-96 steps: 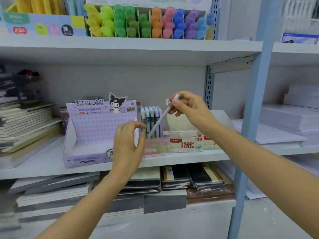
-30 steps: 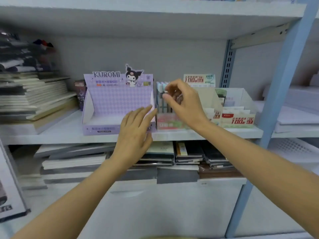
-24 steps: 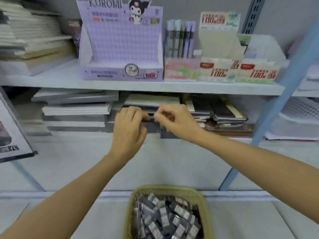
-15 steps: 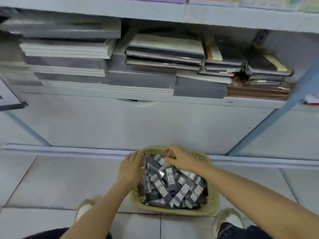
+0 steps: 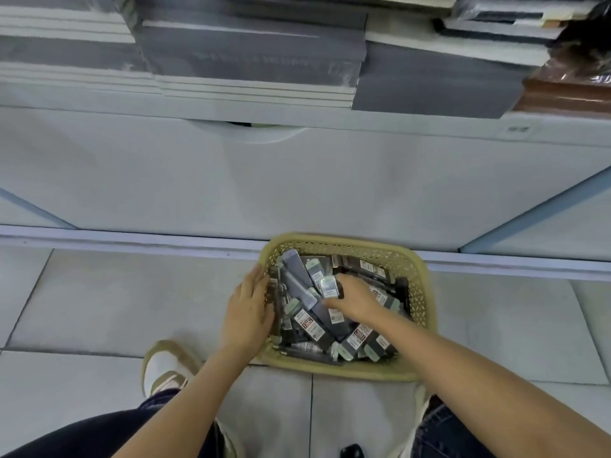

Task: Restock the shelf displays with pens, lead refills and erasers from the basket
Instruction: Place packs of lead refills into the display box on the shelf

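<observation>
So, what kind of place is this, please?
Probably a stationery shop, at a display shelf. Stacked notebooks fill the low shelf, and a yellow basket of small labelled packs stands on the tiled floor; the right hand seems to grip one.

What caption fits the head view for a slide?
Right hand grips a pack in the floor basket; left hand touches its rim.

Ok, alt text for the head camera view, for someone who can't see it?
A person's right hand grips a small labelled packet in a yellow basket of similar dark packets on a tiled floor. The left hand rests flat against the basket's left rim; stacked notebooks sit on the shelf above.
</observation>
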The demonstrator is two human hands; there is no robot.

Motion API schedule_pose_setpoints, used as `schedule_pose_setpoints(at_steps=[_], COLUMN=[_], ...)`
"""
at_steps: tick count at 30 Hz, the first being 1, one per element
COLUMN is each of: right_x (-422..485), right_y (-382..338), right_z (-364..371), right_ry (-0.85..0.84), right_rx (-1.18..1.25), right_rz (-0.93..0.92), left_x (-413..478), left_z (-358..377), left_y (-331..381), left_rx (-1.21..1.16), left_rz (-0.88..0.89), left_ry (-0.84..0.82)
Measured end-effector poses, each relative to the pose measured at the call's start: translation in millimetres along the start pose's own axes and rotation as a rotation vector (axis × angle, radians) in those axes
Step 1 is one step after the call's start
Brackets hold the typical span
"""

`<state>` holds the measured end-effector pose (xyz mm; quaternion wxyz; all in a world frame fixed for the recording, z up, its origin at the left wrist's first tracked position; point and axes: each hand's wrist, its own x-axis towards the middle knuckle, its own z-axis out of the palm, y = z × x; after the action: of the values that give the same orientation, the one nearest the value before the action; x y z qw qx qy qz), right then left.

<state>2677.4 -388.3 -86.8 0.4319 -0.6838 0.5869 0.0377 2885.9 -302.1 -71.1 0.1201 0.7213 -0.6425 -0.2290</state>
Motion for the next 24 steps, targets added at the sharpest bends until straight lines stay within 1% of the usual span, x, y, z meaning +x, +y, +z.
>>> schedule_pose_setpoints(at_steps=[2, 4, 5, 6, 7, 8, 10, 12, 13, 15, 16, 17, 19, 21, 23, 24], right_x=[-0.5, -2.3, -2.8, -4.1, -5.2, -7.2, -10.6, -14.2, -15.5, -18.1, -18.9, -18.9, -17.4, -15.1, -14.3, -14.8], right_y=[1.6, 1.3, 0.8, 0.0, -1.5, -4.4, -11.6, -17.4, -18.4, -17.3, -16.2, -15.4, -15.4, -13.9, -10.4, -9.2], right_z=[-10.6, -23.4, -29.6, -35.2, -39.4, -42.1, -42.2, -38.9, -37.0, -33.7, -32.9, -32.7, -35.2, -40.0, -42.1, -41.1], right_ry=[-0.013, 0.032, 0.052, 0.058, 0.045, 0.017, -0.038, -0.046, -0.043, -0.051, -0.056, -0.051, -0.008, 0.039, 0.009, -0.039], right_rx=[0.115, 0.255, 0.31, 0.355, 0.386, 0.404, 0.42, 0.44, 0.462, 0.519, 0.544, 0.57, 0.633, 0.677, 0.666, 0.652], right_rz=[-0.052, -0.09, -0.102, -0.115, -0.132, -0.153, -0.192, -0.219, -0.226, -0.223, -0.218, -0.209, -0.154, -0.103, -0.108, -0.117], left_x=[2.0, 4.3, 5.1, 6.4, 7.7, 9.4, 13.7, 14.5, 14.8, 15.1, 15.6, 16.0, 17.8, 21.1, 23.7, 24.6], left_z=[-0.9, -1.4, -2.5, -3.8, -5.8, -7.2, -7.0, -0.8, 2.2, 2.9, 2.3, 1.1, -0.7, -3.6, -5.8, -6.2], left_y=[2.1, 6.1, 10.4, 16.2, 24.0, 31.9, 45.7, 55.3, 57.0, 58.7, 57.5, 56.0, 51.4, 47.9, 46.8, 46.7], left_rx=[0.025, 0.013, -0.038, -0.142, -0.291, -0.463, -0.764, -0.928, -1.011, -1.17, -1.199, -1.181, -1.199, -1.334, -1.482, -1.504], left_rz=[0.01, 0.042, 0.055, 0.049, 0.011, -0.051, -0.178, -0.276, -0.342, -0.462, -0.481, -0.478, -0.491, -0.569, -0.605, -0.593], left_ry=[0.061, 0.169, 0.217, 0.231, 0.208, 0.145, -0.036, -0.15, -0.155, -0.09, -0.061, -0.044, 0.013, 0.07, 0.039, -0.009])
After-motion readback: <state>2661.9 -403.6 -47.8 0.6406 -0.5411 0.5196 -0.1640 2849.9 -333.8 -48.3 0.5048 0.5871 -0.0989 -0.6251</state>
